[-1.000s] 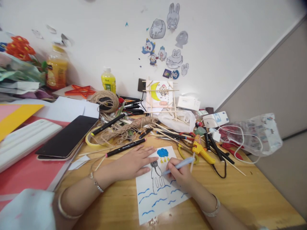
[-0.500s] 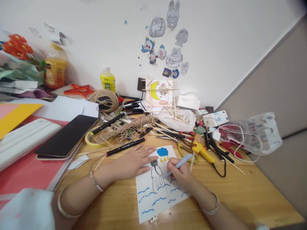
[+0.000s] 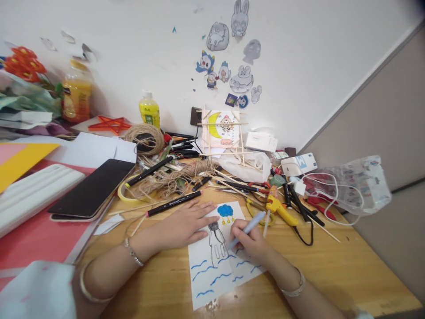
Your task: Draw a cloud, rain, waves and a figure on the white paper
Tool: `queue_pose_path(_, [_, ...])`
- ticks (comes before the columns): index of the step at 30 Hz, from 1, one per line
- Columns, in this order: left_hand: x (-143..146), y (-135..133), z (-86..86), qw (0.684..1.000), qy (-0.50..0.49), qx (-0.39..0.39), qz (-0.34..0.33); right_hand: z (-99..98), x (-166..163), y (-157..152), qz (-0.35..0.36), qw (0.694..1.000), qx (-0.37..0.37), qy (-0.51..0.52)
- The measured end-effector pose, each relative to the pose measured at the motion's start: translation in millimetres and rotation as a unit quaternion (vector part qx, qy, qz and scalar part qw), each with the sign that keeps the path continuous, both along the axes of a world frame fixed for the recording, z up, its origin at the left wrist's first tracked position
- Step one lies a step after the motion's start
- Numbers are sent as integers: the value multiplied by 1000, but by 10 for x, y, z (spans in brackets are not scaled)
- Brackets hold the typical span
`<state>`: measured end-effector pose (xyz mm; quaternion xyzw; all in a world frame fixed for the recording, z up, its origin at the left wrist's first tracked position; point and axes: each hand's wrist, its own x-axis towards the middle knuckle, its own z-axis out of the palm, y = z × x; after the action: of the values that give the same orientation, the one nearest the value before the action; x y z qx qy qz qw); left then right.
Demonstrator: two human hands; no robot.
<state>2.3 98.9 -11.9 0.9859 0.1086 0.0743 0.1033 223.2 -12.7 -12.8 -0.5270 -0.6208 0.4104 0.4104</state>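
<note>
A sheet of white paper (image 3: 215, 288) lies on the wooden table (image 3: 156, 283). Drawn on it are a blue cloud with hanging yellow stars, a figure outlined in black, and blue wavy lines. My left hand (image 3: 186, 223) rests flat on the paper's upper left edge, fingers spread. A light-blue pen (image 3: 252, 223) is gripped in my right hand (image 3: 249, 241), its tip pointing down at the paper beside the figure. Just above my left hand lies a black marker (image 3: 174, 204).
A yellow glue gun (image 3: 280, 208) lies right of the paper. Twine (image 3: 179, 175), sticks and markers heap along the back. Bottles (image 3: 149, 108), a framed drawing (image 3: 221, 128) and a plastic bag (image 3: 358, 186) stand farther off. At left are a black tablet-like case (image 3: 93, 190) and papers.
My right hand and the pen have shifted very slightly, the pen tip moving a little right along the figure's edge. My left hand stays in place.
</note>
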Motion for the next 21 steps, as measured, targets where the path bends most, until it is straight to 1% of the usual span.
queue_pose_path(2, [5,-22,22,1000,-1,15,4,12,20,17,-26,998,55,-6])
queue_pose_path(4, [19,-60,54,999,0,35,23,26,46,35,-59,991,116,-23])
queue_pose_path(5, [29,-84,67,998,-2,43,36,31,59,41,-76,987,139,-32])
queue_pose_path(7, [55,-138,80,997,-9,49,59,33,74,46,-101,981,161,-44])
queue_pose_path(11, [106,-250,45,995,-32,45,84,10,45,24,-125,980,153,-33])
queue_pose_path(15, [121,-324,-11,993,-51,49,99,-14,-39,-12,-121,981,143,-46])
queue_pose_path(18, [122,-329,-20,991,-44,56,114,-19,-90,-19,-111,982,138,-71])
queue_pose_path(21, [131,-300,9,990,-41,42,127,-8,-100,-7,-118,981,130,-86])
